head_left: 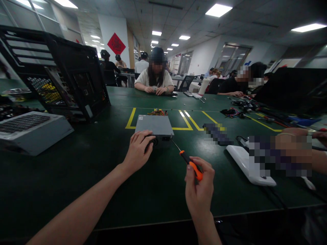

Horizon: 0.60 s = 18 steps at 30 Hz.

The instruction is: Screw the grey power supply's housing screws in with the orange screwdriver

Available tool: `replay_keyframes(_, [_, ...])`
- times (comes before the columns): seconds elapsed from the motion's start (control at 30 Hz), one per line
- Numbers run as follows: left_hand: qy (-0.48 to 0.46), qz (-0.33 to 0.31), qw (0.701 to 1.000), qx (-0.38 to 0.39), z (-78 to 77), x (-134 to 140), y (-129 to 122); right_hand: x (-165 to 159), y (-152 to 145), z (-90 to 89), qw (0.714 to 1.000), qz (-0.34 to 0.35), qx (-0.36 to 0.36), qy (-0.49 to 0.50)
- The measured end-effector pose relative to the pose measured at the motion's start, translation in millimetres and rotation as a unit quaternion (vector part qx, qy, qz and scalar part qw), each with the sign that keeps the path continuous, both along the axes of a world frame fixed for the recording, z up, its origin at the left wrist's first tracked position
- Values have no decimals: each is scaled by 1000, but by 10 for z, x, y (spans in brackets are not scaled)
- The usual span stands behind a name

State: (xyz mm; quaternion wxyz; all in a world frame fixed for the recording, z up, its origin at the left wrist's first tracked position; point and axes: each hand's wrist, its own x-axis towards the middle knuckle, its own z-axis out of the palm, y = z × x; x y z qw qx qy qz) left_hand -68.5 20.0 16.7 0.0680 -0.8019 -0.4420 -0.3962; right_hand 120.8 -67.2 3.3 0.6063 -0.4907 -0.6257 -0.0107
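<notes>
A grey computer power supply (155, 125) lies on the green table in front of me, with bundled coloured cables (157, 112) at its far side. My left hand (140, 146) grips its near left edge, fingers over the top and thumb down by the front face. In my right hand (200, 182) is a screwdriver (190, 161) with an orange and black handle, held between thumb and fingers. Its shaft points forward and left, and the tip meets the near right corner of the power supply. Whether it sits in a screw is too small to tell.
A black computer case (74, 75) stands at left behind a second grey power supply (35, 132). To the right are a white flat device (250, 165), cables (232, 112) and a co-worker's hand (293, 146). Yellow tape (182, 129) marks the table. Another person (156, 76) sits opposite.
</notes>
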Motion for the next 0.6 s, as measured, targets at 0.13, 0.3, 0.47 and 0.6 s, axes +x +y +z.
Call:
replay_keyframes(0.13, [0, -1, 1000, 1, -2, -1, -3, -8, -5, -13, 1000, 11, 12, 14])
replay_keyframes(0.3, [6, 3, 1000, -3, 9, 1, -11, 10, -12, -11, 1000, 18, 7, -7])
replay_keyframes(0.47, [8, 3, 1000, -9, 17, 3, -18, 8, 8, -49, 999, 22, 14, 38])
replay_keyframes(0.6, [6, 2, 1000, -7, 11, -2, -15, 14, 9, -8, 1000, 11, 6, -4])
